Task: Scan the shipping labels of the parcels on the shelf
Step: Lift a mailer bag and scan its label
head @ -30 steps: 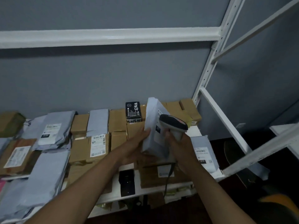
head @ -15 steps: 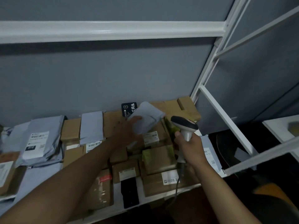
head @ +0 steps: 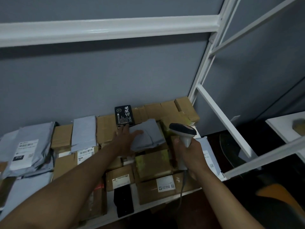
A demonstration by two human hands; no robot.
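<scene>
Now laid flat again: grey plastic mailer bag (head: pixel 148 135) back on the cardboard boxes just before the black printed carton (head: pixel 124 115). Left hand (head: pixel 126 139) flat, fingers straight, pressing it. Right hand (head: pixel 189 152) clamped round white handheld barcode scanner (head: pixel 183 133). Probably scanned; next parcel due.

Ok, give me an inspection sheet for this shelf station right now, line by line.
Surface: white shelf, crowded with parcels.
Job's things: grey mailer lies plain side up on cardboard boxes; scanner raised beside it.
Clutter: black printed box at the back; flat black item at the front edge.
Hands: left hand rests flat on the mailer; right hand grips the scanner handle.
Cables: scanner cord hangs down past the shelf front.
Surroundings: grey wall, white rack frame.
</scene>
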